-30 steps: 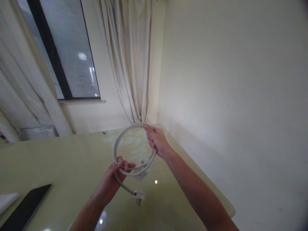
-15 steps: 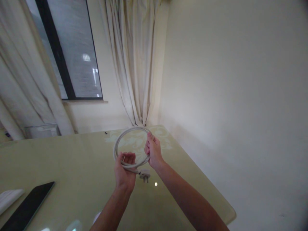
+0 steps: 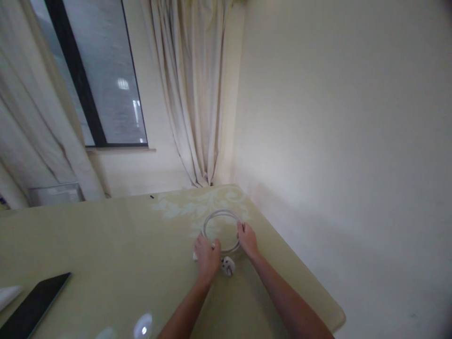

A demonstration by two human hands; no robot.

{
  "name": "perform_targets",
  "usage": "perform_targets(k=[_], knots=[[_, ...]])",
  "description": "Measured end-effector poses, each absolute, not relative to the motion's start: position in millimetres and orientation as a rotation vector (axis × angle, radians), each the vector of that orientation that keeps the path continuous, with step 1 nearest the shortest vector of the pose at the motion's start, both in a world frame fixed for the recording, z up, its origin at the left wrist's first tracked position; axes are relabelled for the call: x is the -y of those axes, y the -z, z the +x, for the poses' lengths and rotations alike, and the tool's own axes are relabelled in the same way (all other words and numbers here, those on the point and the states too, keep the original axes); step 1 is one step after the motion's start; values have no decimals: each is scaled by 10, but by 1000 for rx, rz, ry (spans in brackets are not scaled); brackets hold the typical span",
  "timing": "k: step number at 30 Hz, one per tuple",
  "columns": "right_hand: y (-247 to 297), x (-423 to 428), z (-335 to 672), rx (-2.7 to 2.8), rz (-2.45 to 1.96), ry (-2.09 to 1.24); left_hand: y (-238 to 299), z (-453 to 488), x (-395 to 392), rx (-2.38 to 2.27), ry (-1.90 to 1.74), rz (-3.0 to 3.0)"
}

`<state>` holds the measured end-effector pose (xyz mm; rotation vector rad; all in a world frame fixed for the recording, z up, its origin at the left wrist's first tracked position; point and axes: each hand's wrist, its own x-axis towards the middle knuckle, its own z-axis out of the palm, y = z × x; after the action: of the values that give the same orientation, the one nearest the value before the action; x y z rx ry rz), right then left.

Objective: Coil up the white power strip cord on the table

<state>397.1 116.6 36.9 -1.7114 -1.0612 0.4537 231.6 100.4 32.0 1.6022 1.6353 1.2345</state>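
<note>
A pale power cable (image 3: 221, 213) is coiled into a ring at the table's right part, low over or on the tabletop; I cannot tell if it rests there fully. My left hand (image 3: 207, 254) closes over the near left of the coil. My right hand (image 3: 247, 239) pinches its right side. The white plug (image 3: 228, 266) lies just right of my left hand, with its prongs showing. A small white end (image 3: 195, 256) peeks out left of my left hand, mostly hidden.
The glossy greenish table (image 3: 123, 245) ends at the wall (image 3: 335, 141) on the right. A dark flat tablet-like slab (image 3: 37, 301) and a white object (image 3: 9, 296) lie at left. A tiny dark piece (image 3: 151, 197) sits near the far edge. Curtains (image 3: 197, 94) hang behind.
Both hands have brought the coiled cable down and to the right, onto or close to the table. My left hand has turned from palm up to palm down over the coil.
</note>
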Motion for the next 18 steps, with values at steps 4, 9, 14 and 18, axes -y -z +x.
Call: perform_targets(k=[4, 9, 14, 18], knots=[[-231, -1022, 4245, 1178, -1844, -389, -175, 2238, -909, -1841, -1147, 1911], [-263, -932, 4178, 1309, -1747, -147, -74, 2058, -952, -1805, -949, 2046], [-525, -649, 3646, 1925, -1517, -259, -5, 1813, -1026, -1521, -1083, 1978], [-497, -480, 3176, 2235, -1605, -109, 20, 1619, -1105, -1327, -1291, 1819]])
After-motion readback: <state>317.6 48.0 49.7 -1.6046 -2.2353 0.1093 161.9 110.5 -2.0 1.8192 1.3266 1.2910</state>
